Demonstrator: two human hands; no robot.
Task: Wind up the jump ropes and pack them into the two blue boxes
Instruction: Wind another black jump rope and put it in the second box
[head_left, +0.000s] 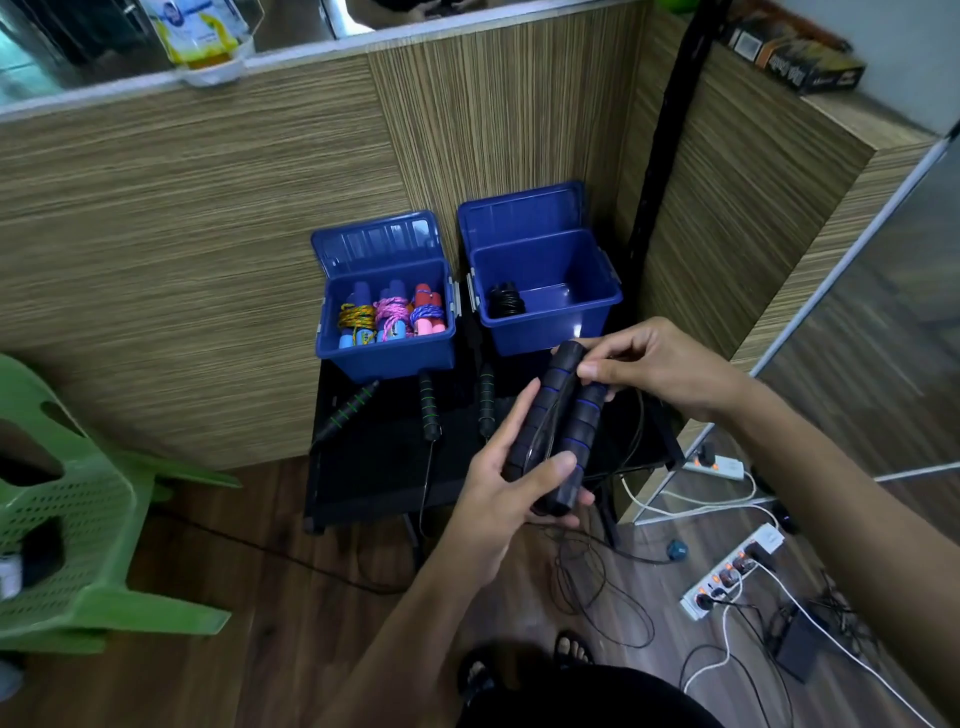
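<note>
Two black jump-rope handles with blue rings (563, 415) lie side by side in my hands above the black table (374, 467). My left hand (511, 483) grips their lower ends. My right hand (654, 364) pinches their upper ends. Their thin black cord (597, 582) hangs in loops to the floor. The left blue box (387, 353) stands open and holds several wound coloured ropes (392, 314). The right blue box (550, 327), also open, holds one wound black rope (505, 301). Black handles with green rings (428, 402) lie on the table in front of the boxes.
A green plastic chair (67, 519) stands at the left. Wood-grain panels rise behind the boxes. Power strips (727, 577) and white and black cables lie on the wooden floor at the right. My sandalled feet (571, 649) are below.
</note>
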